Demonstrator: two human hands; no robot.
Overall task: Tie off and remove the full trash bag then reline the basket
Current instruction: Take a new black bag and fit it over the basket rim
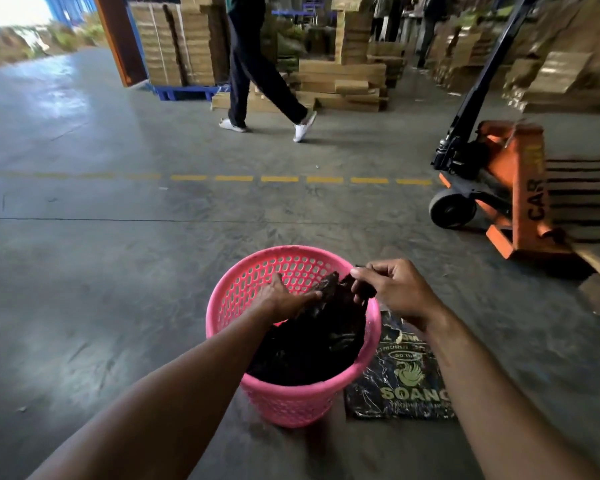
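Inside pink basket (293, 398), black bag (312, 344), both hands gripping

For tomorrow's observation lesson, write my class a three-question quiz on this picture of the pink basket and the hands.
1. True or false: the black bag is already out of the basket.
2. What lies flat on the floor right of the basket? A) a folded printed bag B) a broom C) a cardboard box
3. Fill in: the right hand pinches the bag's ____ near the basket's rim.

Key
1. False: it sits inside, with the left hand on it.
2. A, the printed bag.
3. Edge.
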